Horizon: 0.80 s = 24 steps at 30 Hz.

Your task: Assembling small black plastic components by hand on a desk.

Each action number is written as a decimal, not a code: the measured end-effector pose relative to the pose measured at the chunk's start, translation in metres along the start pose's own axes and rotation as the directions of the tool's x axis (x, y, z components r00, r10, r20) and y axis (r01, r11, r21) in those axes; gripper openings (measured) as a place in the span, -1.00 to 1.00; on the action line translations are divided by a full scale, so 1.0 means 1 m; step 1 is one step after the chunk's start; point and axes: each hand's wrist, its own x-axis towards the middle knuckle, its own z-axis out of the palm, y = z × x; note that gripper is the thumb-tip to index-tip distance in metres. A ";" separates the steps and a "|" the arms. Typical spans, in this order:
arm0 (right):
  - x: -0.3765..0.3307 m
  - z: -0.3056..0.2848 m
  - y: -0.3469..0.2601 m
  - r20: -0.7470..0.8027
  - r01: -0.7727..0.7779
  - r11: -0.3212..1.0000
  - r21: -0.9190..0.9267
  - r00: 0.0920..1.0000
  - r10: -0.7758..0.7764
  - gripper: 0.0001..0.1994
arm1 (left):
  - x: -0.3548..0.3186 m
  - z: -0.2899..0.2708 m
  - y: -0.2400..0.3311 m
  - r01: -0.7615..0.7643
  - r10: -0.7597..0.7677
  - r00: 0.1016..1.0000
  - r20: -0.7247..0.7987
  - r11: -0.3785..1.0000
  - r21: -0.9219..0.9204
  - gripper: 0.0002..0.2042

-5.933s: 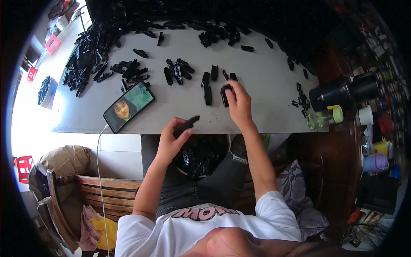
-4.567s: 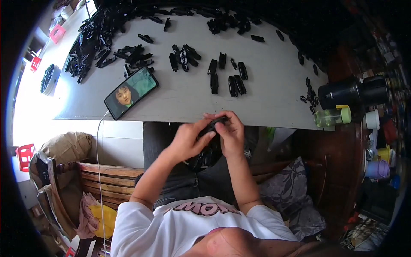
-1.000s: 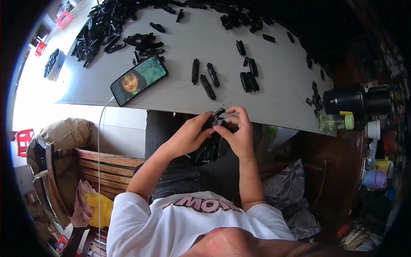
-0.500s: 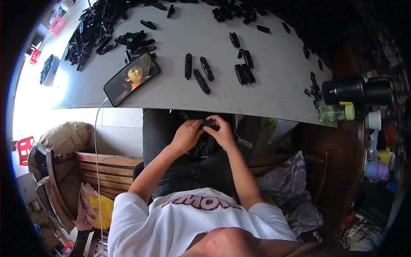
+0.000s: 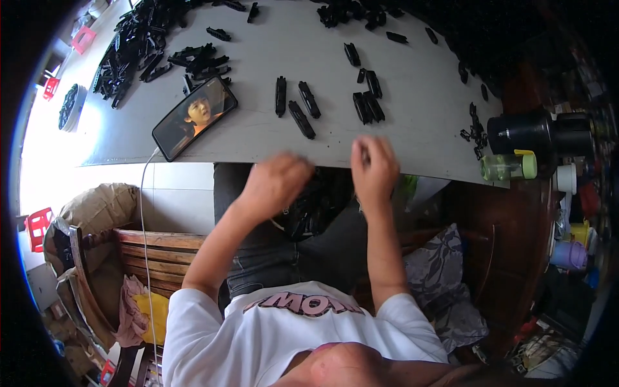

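Note:
My left hand (image 5: 274, 184) hangs below the grey table's (image 5: 412, 97) front edge. Its fingers are curled over a heap of black plastic parts (image 5: 313, 206) in my lap; its grip is hidden. Raised to the table edge, my right hand (image 5: 374, 168) has curled fingers and is blurred, with a dark sliver of a black plastic part (image 5: 363, 153) showing between them. Finished-looking black parts lie in small groups on the table just beyond, one group (image 5: 302, 116) ahead of my left hand and another (image 5: 367, 106) ahead of my right.
A phone (image 5: 195, 117) with a video playing lies on the table to the left, its cable hanging down. A big pile of black parts (image 5: 138, 45) fills the far left. A green-capped bottle (image 5: 508, 166) and black jar (image 5: 525, 132) stand at the right. A wooden chair (image 5: 155, 248) sits beside me on the left.
Both hands were together on one black part over my lap. They have separated: my right hand rose to the table edge, my left stayed low over the lap heap.

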 end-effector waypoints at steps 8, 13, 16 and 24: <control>0.057 0.039 0.019 0.047 0.145 0.917 -0.371 0.989 -0.137 -0.76 | 0.051 -0.014 -0.019 0.031 0.122 0.944 -0.305 0.892 0.452 -0.66; 0.051 0.034 0.020 0.192 0.083 0.943 -0.321 0.981 -0.021 -0.69 | 0.033 -0.019 -0.012 0.113 -0.080 0.967 -0.243 0.986 0.126 -0.67; 0.043 0.020 0.016 0.230 0.043 0.996 -0.076 0.973 -0.024 -0.61 | 0.021 -0.019 -0.001 0.201 -0.292 0.939 -0.182 0.894 -0.400 -0.70; -0.012 0.012 -0.034 0.323 -0.365 0.221 0.904 0.924 0.206 -0.61 | 0.022 0.008 0.022 0.057 -0.273 0.923 -0.271 0.795 -0.604 -0.66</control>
